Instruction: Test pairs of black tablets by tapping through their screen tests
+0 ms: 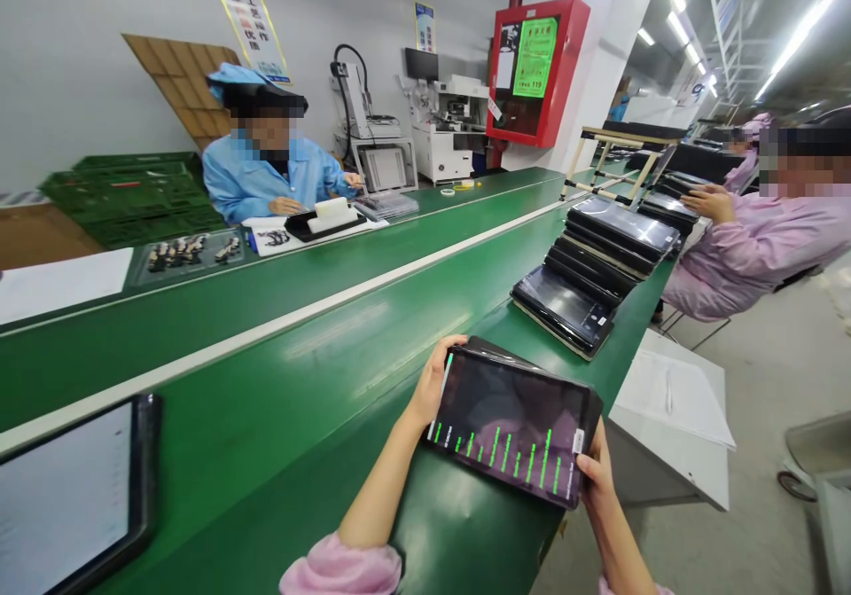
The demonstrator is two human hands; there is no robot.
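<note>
A dark tablet (511,426) with lines of green text on its screen is held between both my hands over the green bench. My left hand (432,387) grips its left edge near the top corner. At the right edge my right hand (598,466) is closed on it, the thumb on the front near a small white label. Another dark, flat thing shows behind the tablet's top edge; whether it is touching cannot be made out. Beyond my hands, a stack of tablets (565,307) leans in an overlapping row.
Another tablet (66,489) lies at the near left on the green bench (279,418). Across it, a person in blue (266,174) works beside a parts tray (190,254). A person in pink (764,231) sits at right, near a side table with papers (678,395).
</note>
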